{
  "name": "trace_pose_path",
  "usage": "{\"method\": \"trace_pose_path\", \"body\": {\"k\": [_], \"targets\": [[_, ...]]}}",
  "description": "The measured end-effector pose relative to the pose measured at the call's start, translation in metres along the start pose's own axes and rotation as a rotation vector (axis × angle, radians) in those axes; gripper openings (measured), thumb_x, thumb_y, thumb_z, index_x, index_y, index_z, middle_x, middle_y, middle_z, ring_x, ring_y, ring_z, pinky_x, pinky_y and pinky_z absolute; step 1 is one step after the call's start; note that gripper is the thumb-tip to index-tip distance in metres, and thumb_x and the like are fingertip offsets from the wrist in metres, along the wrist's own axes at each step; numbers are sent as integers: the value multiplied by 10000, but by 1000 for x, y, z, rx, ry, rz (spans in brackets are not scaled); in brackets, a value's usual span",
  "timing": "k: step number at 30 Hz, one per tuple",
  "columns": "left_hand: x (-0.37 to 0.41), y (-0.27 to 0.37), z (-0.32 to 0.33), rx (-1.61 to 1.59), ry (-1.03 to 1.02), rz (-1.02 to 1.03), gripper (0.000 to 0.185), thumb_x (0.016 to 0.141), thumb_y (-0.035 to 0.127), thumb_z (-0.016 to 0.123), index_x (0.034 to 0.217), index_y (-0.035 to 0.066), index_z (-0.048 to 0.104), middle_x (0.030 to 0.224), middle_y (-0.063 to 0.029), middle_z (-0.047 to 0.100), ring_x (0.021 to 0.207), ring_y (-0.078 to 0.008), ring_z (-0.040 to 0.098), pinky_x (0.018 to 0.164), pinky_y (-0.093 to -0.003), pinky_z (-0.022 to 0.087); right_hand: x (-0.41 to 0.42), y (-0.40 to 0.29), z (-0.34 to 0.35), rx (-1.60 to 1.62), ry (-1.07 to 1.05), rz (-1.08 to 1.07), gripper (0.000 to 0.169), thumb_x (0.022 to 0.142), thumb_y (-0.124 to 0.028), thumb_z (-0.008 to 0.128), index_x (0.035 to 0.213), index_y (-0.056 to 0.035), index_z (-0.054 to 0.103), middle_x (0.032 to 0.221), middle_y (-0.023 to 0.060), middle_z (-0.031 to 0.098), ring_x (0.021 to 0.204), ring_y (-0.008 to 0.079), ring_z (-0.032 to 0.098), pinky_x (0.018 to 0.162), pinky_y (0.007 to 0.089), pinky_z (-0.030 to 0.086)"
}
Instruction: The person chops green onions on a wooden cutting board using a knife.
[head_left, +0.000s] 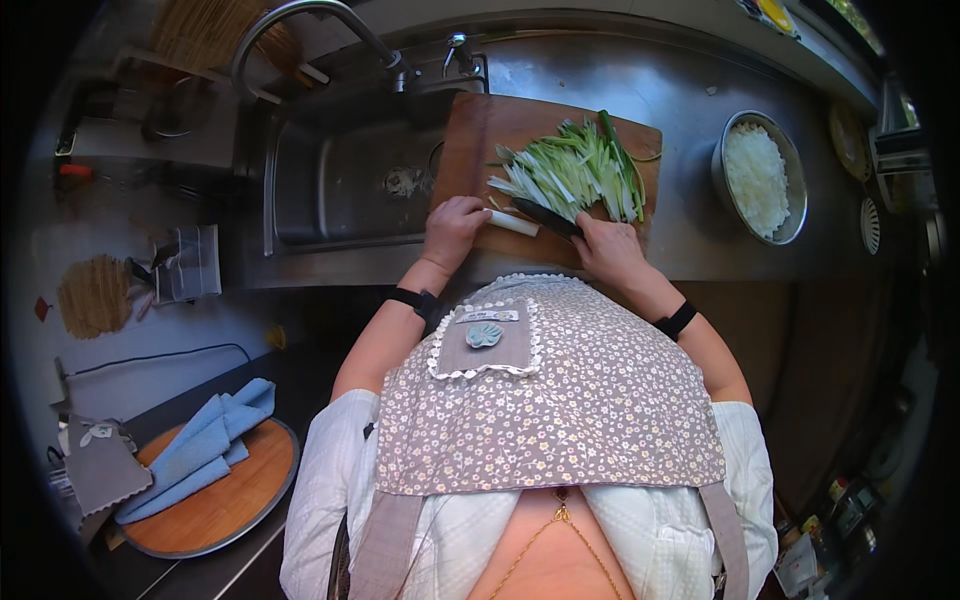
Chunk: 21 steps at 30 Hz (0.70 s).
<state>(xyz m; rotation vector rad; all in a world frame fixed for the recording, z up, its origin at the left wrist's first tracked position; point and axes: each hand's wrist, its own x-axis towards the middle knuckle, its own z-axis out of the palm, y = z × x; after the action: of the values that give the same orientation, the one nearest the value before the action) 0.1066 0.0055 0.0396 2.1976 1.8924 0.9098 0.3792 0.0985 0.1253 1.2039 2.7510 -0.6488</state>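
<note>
My left hand (455, 227) grips one end of a white scallion stalk (513, 223) lying at the near edge of a wooden cutting board (469, 142). In my right hand (611, 246) is a dark-bladed kitchen knife (544, 217), its handle mostly hidden by my fingers. The blade points left, just beyond the stalk. Behind it spreads a heap of sliced green and white scallion (566, 169). Longer green leaves (621, 157) lie along the heap's right side.
A steel sink (300, 191) with a curved faucet (330, 9) adjoins the board's left, and the board overhangs it. To the right stands a metal bowl (721, 176) of chopped white food (757, 180). A blue cloth (202, 450) rests on a round wooden board (247, 495) at lower left.
</note>
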Motion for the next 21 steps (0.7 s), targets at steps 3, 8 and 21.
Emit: {"method": "trace_pose_path", "body": {"k": [3, 8, 21], "targets": [[-7, -4, 1, 25, 65, 17, 148, 769, 74, 677, 896, 127, 732, 945, -14, 690, 900, -221, 679, 732, -343, 556, 3, -16, -3, 24, 45, -33, 180, 925, -195, 609, 935, -50, 503, 789, 169, 645, 787, 410, 645, 696, 544, 469], [-14, -8, 0, 39, 82, 27, 149, 759, 66, 659, 877, 118, 733, 947, -17, 694, 898, -213, 686, 724, -324, 559, 15, -44, -5, -22, 5, -89, 132, 933, -166, 579, 947, -48, 521, 783, 169, 664, 767, 393, 661, 686, 513, 480], [-32, -29, -4, 77, 88, 100, 140, 755, 79, 631, 863, 110, 715, 962, -15, 683, 930, -196, 695, 730, -294, 562, 45, -62, 7, -101, -105, -191, 161, 930, -174, 587, 935, -32, 512, 737, 185, 661, 730, 396, 666, 661, 516, 491]]}}
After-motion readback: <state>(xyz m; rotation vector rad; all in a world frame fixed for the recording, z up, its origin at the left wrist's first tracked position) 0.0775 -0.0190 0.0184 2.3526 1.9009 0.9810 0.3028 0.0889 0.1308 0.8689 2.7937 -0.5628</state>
